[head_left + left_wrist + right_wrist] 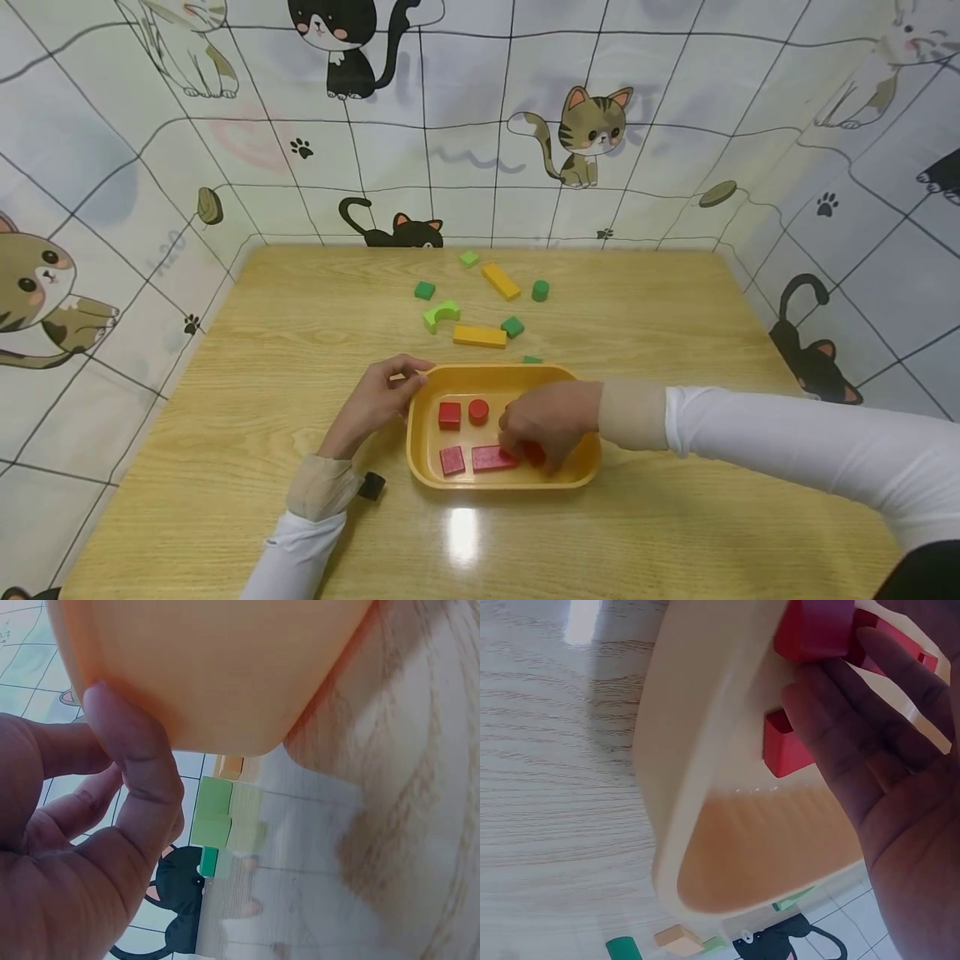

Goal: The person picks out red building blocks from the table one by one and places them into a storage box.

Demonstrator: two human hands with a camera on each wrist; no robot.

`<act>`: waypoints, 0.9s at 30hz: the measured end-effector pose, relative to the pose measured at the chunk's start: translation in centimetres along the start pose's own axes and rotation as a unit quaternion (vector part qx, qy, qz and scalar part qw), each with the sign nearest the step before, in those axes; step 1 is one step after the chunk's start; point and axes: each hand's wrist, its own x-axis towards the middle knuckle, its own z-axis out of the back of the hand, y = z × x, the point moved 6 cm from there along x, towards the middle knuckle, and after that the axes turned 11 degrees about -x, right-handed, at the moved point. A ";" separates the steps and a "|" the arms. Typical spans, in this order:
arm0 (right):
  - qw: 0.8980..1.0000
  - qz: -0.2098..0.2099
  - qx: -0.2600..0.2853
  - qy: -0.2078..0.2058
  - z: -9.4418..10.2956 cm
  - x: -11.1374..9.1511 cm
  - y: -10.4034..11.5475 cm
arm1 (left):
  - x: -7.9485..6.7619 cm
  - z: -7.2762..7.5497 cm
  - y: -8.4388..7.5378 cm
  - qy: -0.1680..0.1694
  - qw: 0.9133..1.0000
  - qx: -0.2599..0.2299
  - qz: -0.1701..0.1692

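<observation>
My left hand holds the upper left corner of a yellow tray, thumb and fingers at its rim. The left wrist view shows the thumb against the tray's outer wall. My right hand reaches into the tray's right half, its bent fingers around a red block by the near wall. Another red block lies beside those fingers and is partly covered by them. Left of the right hand are a red cube, a red cylinder, a red square block and a long red block.
Beyond the tray lie two yellow bars, a light green arch, a green cylinder and several small green blocks. A small black object is beside the left wrist. Cat-printed walls border the wooden table.
</observation>
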 end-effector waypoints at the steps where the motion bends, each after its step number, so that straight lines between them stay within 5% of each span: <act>1: 1.000 -0.001 0.002 -0.001 0.0 0.0 0.0 | 0.0 0.0 0.0 0.000 1.000 0.000 0.002; 15: 0.998 -0.003 0.001 -0.065 2.2 -1.4 -0.3 | 0.1 0.1 0.1 0.000 1.000 0.007 0.004; 27: 0.979 -0.033 0.023 -0.199 4.4 -3.2 -1.7 | 0.1 0.8 0.2 -0.015 0.999 0.033 0.015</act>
